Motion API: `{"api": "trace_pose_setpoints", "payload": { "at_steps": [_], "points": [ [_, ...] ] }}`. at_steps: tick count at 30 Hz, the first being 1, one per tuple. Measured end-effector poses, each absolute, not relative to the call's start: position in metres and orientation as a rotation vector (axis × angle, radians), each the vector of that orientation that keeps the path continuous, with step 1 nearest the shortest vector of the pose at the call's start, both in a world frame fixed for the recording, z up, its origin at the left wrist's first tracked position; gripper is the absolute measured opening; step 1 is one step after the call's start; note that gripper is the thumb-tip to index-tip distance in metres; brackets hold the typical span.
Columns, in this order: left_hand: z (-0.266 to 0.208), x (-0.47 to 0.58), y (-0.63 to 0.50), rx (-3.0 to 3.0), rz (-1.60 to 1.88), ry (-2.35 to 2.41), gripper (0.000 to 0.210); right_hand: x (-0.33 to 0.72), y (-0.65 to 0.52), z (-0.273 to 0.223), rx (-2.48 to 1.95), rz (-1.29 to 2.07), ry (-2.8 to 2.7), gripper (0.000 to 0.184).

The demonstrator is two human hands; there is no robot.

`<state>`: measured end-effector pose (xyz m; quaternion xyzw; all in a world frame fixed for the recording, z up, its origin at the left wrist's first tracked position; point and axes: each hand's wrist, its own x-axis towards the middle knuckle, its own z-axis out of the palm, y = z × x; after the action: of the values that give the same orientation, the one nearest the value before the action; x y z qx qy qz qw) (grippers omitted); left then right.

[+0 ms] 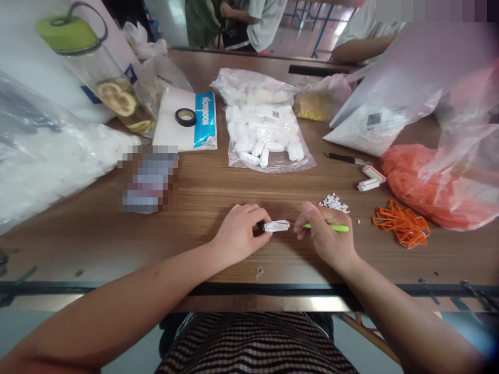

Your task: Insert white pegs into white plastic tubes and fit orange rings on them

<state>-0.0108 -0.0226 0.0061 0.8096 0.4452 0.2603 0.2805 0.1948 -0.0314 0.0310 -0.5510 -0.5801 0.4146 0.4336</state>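
Observation:
My left hand (239,231) is closed around one end of a small white plastic connector piece (276,226), which has rows of tiny holes on its upper face. From the other side, my right hand (329,236) grips a thin pick with a green handle (340,228). Its fine metal tip reaches to the right end of the white piece; whether it goes inside I cannot tell. Just beyond my right hand lies a pile of tiny white pegs (334,203). Orange plastic frames (403,223) lie in a heap to the right.
Two white pieces with orange edging (369,184) lie by a black-handled tool (345,158). A bag of orange parts (436,187) is at right. Farther back are a bag of white pieces (265,135), a notebook (205,119) bearing black tape (186,117), and a bottle (117,98).

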Motion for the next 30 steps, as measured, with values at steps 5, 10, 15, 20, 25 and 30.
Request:
{"api": "trace_pose_setpoints", "payload": {
  "at_steps": [5,10,15,20,25,30],
  "points": [
    [0.007,-0.011,-0.023,2.168,0.700,1.195,0.007,0.194,-0.031,0.026,-1.373,1.033,-1.490,0.047],
    [0.005,-0.011,-0.022,2.176,0.700,1.183,0.006,0.195,-0.032,0.025,-1.357,1.028,-1.498,0.047],
    [0.003,-0.011,-0.023,2.179,0.709,1.191,0.006,0.194,-0.031,0.024,-1.359,1.013,-1.513,0.048],
    [0.005,-0.011,-0.023,2.170,0.700,1.194,0.006,0.191,-0.031,0.025,-1.378,0.988,-1.533,0.047],
    [0.007,-0.010,-0.022,2.168,0.699,1.193,0.005,0.190,-0.034,0.029,-1.372,0.857,-1.728,0.044],
    [0.006,-0.010,-0.022,2.167,0.662,1.215,0.007,0.187,-0.040,0.036,-1.244,0.603,-2.030,0.041]
  ]
}}
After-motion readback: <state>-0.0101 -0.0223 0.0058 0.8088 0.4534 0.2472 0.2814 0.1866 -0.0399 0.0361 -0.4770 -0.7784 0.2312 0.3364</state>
